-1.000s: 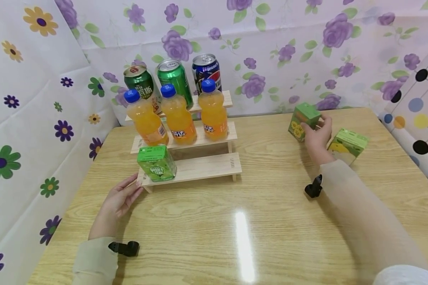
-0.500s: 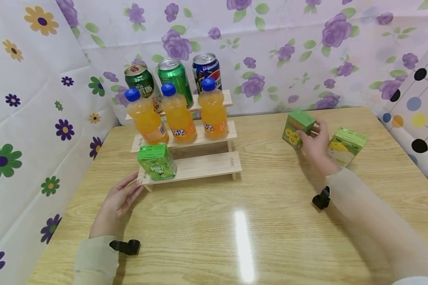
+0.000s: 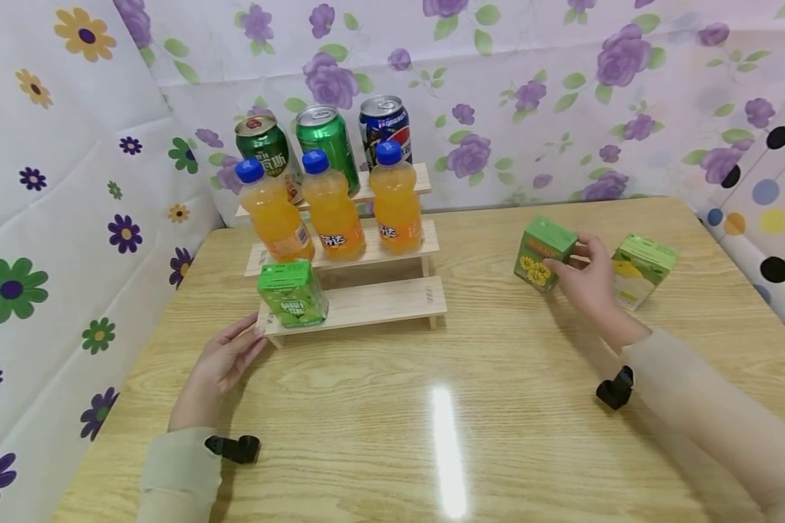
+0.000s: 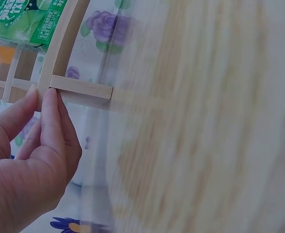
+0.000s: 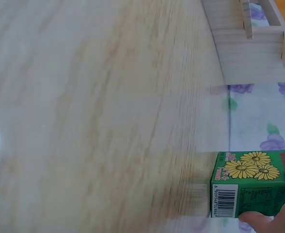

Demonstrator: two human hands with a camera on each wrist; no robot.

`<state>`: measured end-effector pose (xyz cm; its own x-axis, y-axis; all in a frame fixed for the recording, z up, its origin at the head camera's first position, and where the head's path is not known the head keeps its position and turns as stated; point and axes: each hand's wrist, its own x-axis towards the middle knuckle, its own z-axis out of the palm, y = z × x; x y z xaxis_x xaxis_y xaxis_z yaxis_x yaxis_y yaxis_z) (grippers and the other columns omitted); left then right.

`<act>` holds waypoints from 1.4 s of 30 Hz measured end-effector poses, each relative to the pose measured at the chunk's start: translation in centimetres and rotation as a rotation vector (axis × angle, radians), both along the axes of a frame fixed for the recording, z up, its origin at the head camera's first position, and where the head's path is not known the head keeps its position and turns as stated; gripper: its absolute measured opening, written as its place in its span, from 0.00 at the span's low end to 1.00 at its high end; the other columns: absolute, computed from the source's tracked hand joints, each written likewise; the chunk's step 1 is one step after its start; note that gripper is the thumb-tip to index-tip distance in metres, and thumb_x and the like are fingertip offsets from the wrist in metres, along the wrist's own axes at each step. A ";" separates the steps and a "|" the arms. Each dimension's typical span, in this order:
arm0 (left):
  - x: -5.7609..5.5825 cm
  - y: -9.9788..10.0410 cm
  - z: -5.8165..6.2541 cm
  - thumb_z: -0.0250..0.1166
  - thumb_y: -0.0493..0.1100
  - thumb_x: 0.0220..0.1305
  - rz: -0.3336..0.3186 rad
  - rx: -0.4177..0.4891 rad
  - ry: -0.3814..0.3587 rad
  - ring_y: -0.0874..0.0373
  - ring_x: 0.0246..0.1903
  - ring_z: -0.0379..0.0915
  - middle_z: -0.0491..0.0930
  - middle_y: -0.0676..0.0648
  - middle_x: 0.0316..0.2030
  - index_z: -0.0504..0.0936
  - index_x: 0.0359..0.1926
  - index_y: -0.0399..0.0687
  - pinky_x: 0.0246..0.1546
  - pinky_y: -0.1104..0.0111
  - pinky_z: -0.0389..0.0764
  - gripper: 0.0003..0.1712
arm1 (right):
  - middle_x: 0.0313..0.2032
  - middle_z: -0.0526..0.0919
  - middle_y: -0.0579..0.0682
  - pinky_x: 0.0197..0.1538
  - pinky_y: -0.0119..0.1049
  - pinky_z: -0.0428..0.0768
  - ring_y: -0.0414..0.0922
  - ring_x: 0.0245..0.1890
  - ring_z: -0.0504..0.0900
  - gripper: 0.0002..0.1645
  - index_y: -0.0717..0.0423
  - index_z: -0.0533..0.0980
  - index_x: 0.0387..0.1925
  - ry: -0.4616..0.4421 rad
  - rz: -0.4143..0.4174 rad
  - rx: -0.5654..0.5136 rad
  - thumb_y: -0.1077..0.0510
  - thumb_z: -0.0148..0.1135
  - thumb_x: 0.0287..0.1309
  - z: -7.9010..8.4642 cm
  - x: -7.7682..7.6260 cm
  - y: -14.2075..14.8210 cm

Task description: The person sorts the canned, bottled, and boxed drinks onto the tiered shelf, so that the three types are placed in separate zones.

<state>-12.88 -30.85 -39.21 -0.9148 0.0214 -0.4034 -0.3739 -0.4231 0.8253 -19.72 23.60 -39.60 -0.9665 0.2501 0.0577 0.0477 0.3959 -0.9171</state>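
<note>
My right hand (image 3: 589, 272) grips a dark green drink carton (image 3: 536, 265) with yellow flowers. In the right wrist view, the carton (image 5: 229, 170) shows its barcode, and only part of the hand (image 5: 278, 216) appears. Just right of that hand stands a light green carton (image 3: 636, 272), partly hidden by it. My left hand (image 3: 229, 359) pinches the lower left end of a three-tier wooden rack (image 3: 386, 303). Thumb and fingers of the left hand (image 4: 40, 150) meet the board's end in the left wrist view. A bright green carton (image 3: 294, 298) sits on the bottom tier's left end.
Several drinks fill the upper tiers: orange soda bottles, such as the middle bottle (image 3: 333, 218), and behind them cans, such as the green can (image 3: 330, 145). The wooden table (image 3: 366, 421) ends at a flowered cloth (image 3: 484, 94) behind and another on the left.
My right hand has drawn the dark green carton nearer and slightly left, away from the back cloth. The left hand keeps its hold on the rack, which stays in place.
</note>
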 end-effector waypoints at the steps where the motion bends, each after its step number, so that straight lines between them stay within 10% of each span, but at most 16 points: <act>1: 0.0 0.1 0.0 0.58 0.29 0.64 -0.001 -0.002 0.001 0.63 0.39 0.82 0.82 0.54 0.38 0.85 0.38 0.55 0.50 0.77 0.81 0.16 | 0.53 0.68 0.52 0.40 0.18 0.79 0.47 0.52 0.73 0.39 0.53 0.59 0.67 -0.002 0.008 0.006 0.48 0.64 0.59 0.0 0.2 0.1; 10: -0.1 0.3 -0.2 0.59 0.29 0.64 0.014 -0.001 -0.015 0.63 0.37 0.82 0.84 0.55 0.37 0.86 0.36 0.57 0.46 0.77 0.83 0.17 | 0.54 0.72 0.62 0.38 0.15 0.77 0.59 0.53 0.75 0.36 0.61 0.63 0.64 0.040 0.136 0.101 0.52 0.65 0.59 1.1 2.6 -0.6; 22: 0.0 0.2 -0.2 0.59 0.29 0.63 0.016 -0.008 -0.010 0.63 0.36 0.82 0.84 0.55 0.36 0.86 0.36 0.57 0.46 0.77 0.83 0.17 | 0.50 0.75 0.57 0.40 0.16 0.80 0.26 0.40 0.76 0.34 0.60 0.66 0.64 0.167 0.291 0.063 0.61 0.66 0.57 3.7 4.8 -3.0; 31: 0.1 0.1 -0.1 0.59 0.28 0.63 0.036 0.002 0.005 0.63 0.37 0.82 0.83 0.54 0.37 0.86 0.36 0.56 0.46 0.77 0.83 0.17 | 0.47 0.76 0.46 0.42 0.20 0.83 0.31 0.43 0.79 0.33 0.56 0.66 0.64 0.204 0.398 -0.055 0.64 0.65 0.57 5.5 5.3 -6.2; 42: -0.2 0.2 -0.2 0.62 0.29 0.61 0.046 -0.008 -0.001 0.62 0.37 0.82 0.83 0.54 0.38 0.84 0.47 0.52 0.46 0.77 0.84 0.18 | 0.51 0.76 0.58 0.46 0.24 0.83 0.53 0.51 0.79 0.32 0.58 0.68 0.62 0.242 0.456 -0.149 0.67 0.66 0.55 5.9 4.6 -10.3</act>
